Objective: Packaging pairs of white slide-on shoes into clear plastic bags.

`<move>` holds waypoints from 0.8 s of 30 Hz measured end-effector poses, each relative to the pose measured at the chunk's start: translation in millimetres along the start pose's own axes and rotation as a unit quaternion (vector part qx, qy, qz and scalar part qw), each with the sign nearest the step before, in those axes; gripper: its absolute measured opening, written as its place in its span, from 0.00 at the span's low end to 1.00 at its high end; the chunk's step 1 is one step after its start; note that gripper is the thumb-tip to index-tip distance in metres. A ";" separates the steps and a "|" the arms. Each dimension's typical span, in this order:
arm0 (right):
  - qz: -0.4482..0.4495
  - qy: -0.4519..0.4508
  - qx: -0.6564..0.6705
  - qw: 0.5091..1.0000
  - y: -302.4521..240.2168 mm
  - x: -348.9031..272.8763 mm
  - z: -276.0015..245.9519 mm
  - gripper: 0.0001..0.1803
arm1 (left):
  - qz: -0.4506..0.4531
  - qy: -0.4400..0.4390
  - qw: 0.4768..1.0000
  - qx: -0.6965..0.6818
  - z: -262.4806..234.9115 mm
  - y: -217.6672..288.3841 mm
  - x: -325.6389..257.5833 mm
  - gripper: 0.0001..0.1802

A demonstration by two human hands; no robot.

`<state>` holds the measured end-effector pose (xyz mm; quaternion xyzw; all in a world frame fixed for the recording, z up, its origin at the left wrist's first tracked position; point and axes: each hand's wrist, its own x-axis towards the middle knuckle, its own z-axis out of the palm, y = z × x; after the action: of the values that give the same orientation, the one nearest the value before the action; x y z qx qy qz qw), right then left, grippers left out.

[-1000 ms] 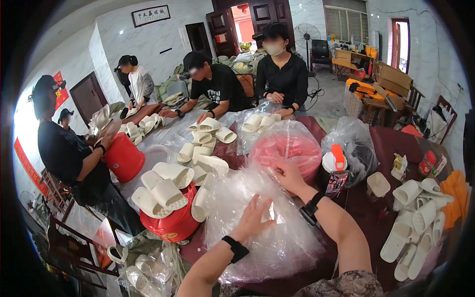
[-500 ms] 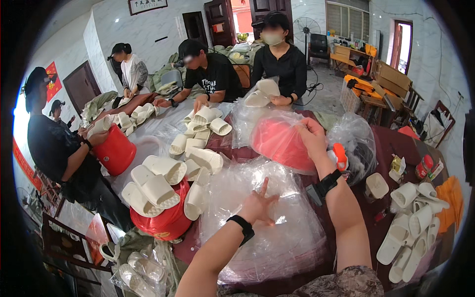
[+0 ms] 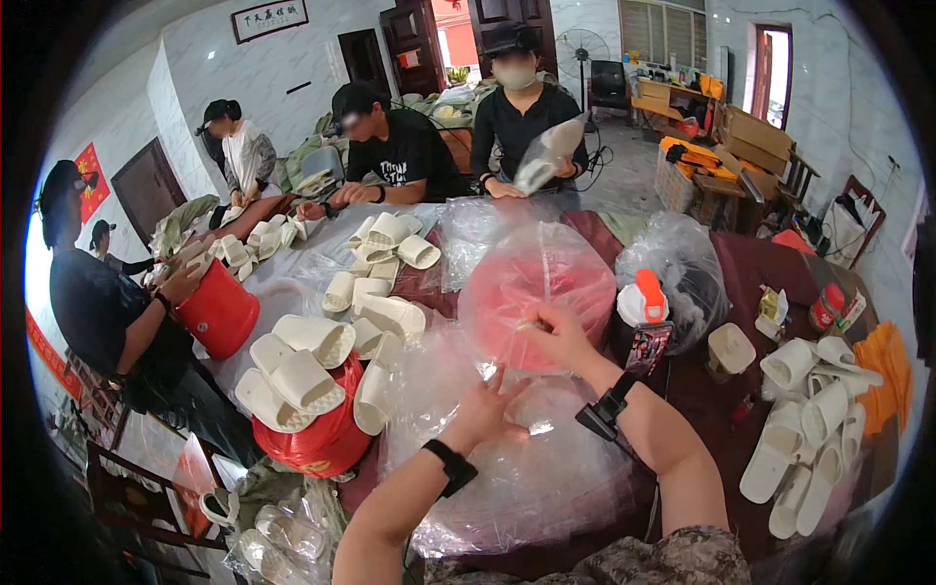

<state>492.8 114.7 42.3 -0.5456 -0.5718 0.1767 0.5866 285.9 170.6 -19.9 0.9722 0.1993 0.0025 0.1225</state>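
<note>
A loose stack of clear plastic bags (image 3: 546, 487) lies in front of me on the dark red cloth. My left hand (image 3: 485, 409) rests on its upper part, fingers spread. Just beyond, my right hand (image 3: 565, 341) is closed in a pinch on thin clear plastic film, in front of a round red object (image 3: 531, 278) covered by clear plastic. Exactly which edge of the film it pinches is hard to make out. To the left, cream slippers (image 3: 302, 375) are piled on a red plastic-wrapped bundle (image 3: 317, 434), with one slipper (image 3: 378, 385) leaning beside the bags.
More cream slippers lie mid-table (image 3: 385, 234) and at the right (image 3: 799, 424), beside an orange cloth (image 3: 882, 370). Nearer stand an orange-and-white object (image 3: 643, 297), a phone (image 3: 647, 348) and a cream tub (image 3: 731, 348). Across the table, a masked co-worker (image 3: 526, 122) holds a bagged slipper (image 3: 551, 154).
My right hand has come down and left, toward my left hand, with the film. My left hand has shifted slightly left. The co-worker opposite has raised the bagged slipper.
</note>
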 end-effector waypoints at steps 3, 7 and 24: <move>-0.028 -0.025 -0.030 0.999 0.2 -20.5 12.5 0.07 | 0.005 0.057 0.998 -0.023 12.7 0.9 -22.0 0.52; 0.001 -0.045 -0.057 0.997 -2.9 -30.5 5.8 0.09 | -0.024 0.080 0.996 -0.033 -1.5 2.8 -44.7 0.45; -0.091 -0.292 -0.430 0.849 -91.4 -245.3 47.3 0.40 | -0.171 0.227 0.958 0.027 45.7 40.8 -204.1 0.40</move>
<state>344.3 -99.7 -9.7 -0.6119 -0.7828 0.0096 0.1128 116.3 44.2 -45.5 0.9004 0.3850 0.1970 0.0467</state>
